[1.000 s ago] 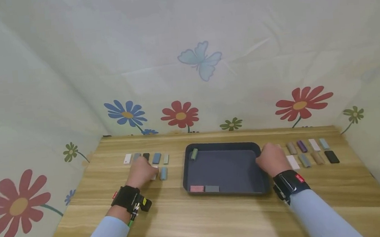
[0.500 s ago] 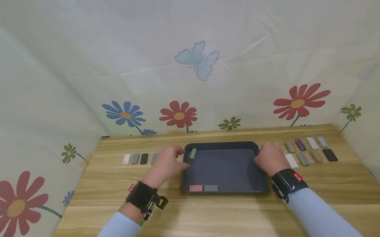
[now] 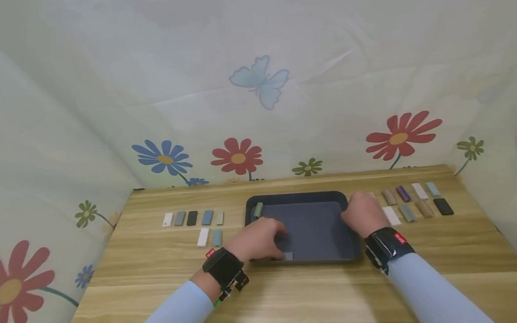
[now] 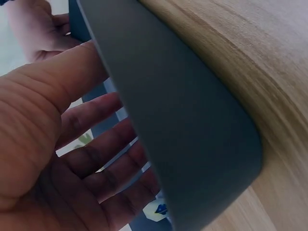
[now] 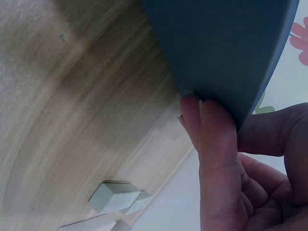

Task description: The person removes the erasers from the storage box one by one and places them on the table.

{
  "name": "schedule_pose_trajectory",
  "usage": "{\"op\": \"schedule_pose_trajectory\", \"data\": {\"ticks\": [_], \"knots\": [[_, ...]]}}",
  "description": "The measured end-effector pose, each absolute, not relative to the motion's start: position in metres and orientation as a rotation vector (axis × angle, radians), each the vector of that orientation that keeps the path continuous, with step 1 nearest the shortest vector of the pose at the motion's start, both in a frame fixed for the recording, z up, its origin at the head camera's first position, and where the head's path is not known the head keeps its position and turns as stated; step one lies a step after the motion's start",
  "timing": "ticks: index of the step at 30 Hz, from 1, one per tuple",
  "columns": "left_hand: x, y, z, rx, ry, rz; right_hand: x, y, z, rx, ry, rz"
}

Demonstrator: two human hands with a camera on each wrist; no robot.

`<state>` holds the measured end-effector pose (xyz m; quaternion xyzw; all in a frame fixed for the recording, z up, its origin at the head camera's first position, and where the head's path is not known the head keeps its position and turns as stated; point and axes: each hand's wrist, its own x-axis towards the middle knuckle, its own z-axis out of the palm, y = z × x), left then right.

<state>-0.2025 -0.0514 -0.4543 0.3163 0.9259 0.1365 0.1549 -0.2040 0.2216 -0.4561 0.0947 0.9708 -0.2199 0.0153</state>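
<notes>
In the head view, my left hand (image 3: 258,239) reaches over the front left part of the dark tray (image 3: 315,228). Its fingers are spread and slightly bent; in the left wrist view the fingertips (image 4: 110,103) pass behind the tray wall. A small grey block (image 3: 288,256) shows beside the thumb, and whether the hand touches it cannot be told. My right hand (image 3: 365,213) grips the tray's right side, with thumb and fingers (image 5: 219,159) pinching the wall in the right wrist view. A green block (image 3: 258,209) lies in the tray's back left corner.
Left of the tray lie small blocks in two rows, among them a black one (image 3: 191,218) and a white one (image 3: 202,237). More stand to the right, including a purple block (image 3: 403,193) and a black block (image 3: 443,206). A flower-printed curtain (image 3: 327,99) surrounds the wooden table (image 3: 298,301).
My left hand has moved right, from the blocks on the left to inside the tray, now covering the pink block's spot. My right hand keeps its grip on the tray.
</notes>
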Motion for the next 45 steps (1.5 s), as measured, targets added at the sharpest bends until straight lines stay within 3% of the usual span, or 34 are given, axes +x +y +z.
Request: {"op": "schedule_pose_trajectory", "data": {"ticks": [33,45], "knots": [[-0.203,-0.047,-0.456,0.972,2.661,0.296,-0.207,0.22,-0.456,0.316,2.984,-0.689],[-0.214,-0.079,-0.451,0.927,2.837,0.515,-0.206,0.222,-0.459,0.316,2.981,-0.696]]}}
